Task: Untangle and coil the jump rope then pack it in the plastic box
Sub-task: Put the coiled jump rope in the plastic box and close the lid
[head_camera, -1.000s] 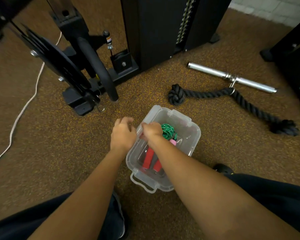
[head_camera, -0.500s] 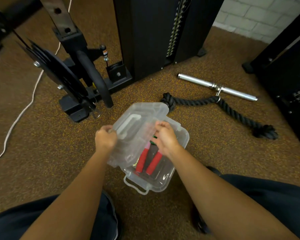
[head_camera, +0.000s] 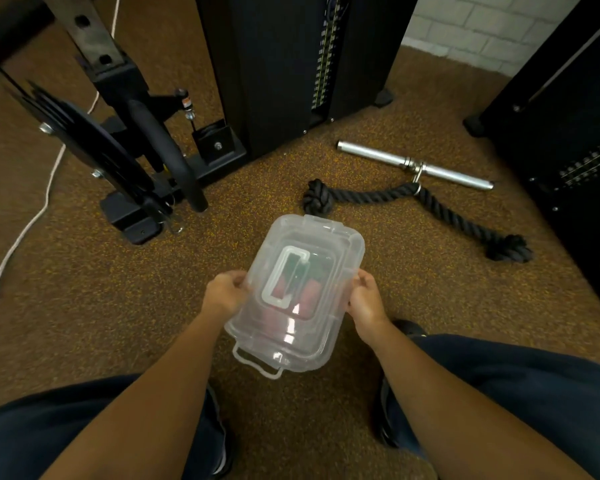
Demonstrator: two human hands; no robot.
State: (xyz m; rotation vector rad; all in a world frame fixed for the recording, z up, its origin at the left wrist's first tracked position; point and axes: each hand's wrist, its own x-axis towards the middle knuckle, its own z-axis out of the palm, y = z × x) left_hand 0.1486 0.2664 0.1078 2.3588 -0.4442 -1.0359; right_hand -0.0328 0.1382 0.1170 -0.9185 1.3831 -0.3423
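Note:
A clear plastic box (head_camera: 257, 355) sits on the speckled floor between my knees. Its clear lid (head_camera: 312, 244) lies over the top, covering the box. Through the lid I see the jump rope (head_camera: 309, 296) inside, its red handles and a bit of green rope blurred by the plastic. My left hand (head_camera: 224, 294) grips the lid's left edge. My right hand (head_camera: 366, 299) grips the lid's right edge. A latch handle sticks out at the box's near end.
A black knotted rope attachment (head_camera: 368, 197) and a chrome bar (head_camera: 413, 165) lie on the floor beyond the box. A black weight machine (head_camera: 291, 64) and plate rack (head_camera: 118, 161) stand behind. A white cord (head_camera: 32, 216) runs along the left. My dark-trousered legs flank the box.
The box was open with my hands at the rope. The lid came in from the left, tilted, and now lies flat over the box with both hands on its sides.

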